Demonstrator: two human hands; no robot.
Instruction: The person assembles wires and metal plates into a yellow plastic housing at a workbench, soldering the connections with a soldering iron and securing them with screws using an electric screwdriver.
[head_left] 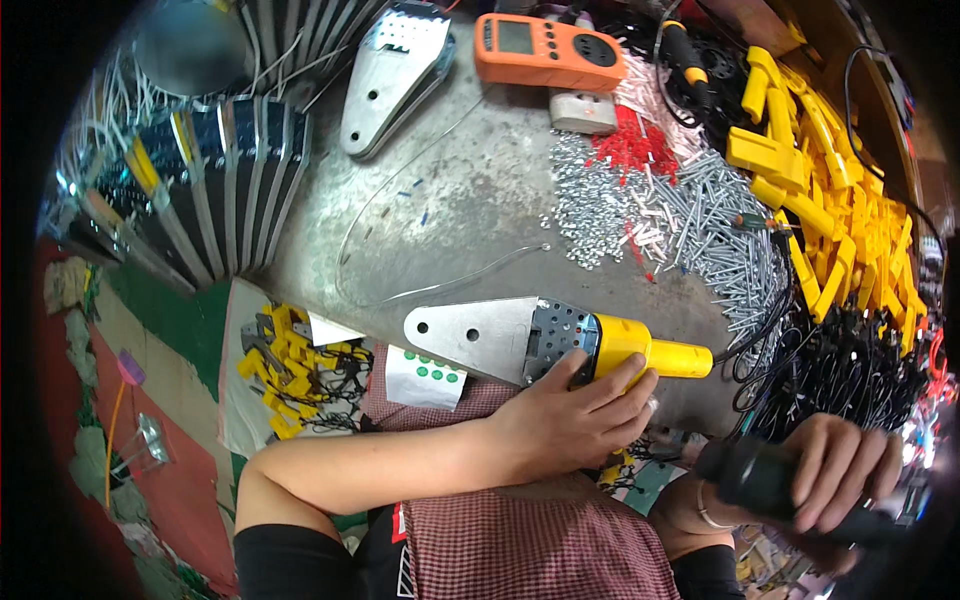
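Note:
A pipe welding iron lies at the table's front edge, its flat grey metal plate [470,325] pointing left and its yellow plastic handle [680,358] pointing right. Between them is a perforated metal bracket [560,333]. My left hand [575,415] is closed over the near side of the handle and bracket, steadying the iron. At the lower right, my right hand [845,465] grips a dark cylindrical tool, apparently an electric screwdriver [750,475], blurred and held apart from the iron. A black cord leaves the handle's right end.
Silver screws [725,240], small metal fasteners [585,200] and red bits [640,150] lie heaped on the right. Beyond are yellow handle shells [845,240] and black cords [840,380]. An orange meter [515,65] and another metal plate [385,95] sit behind; assembled plates [220,190] stand left.

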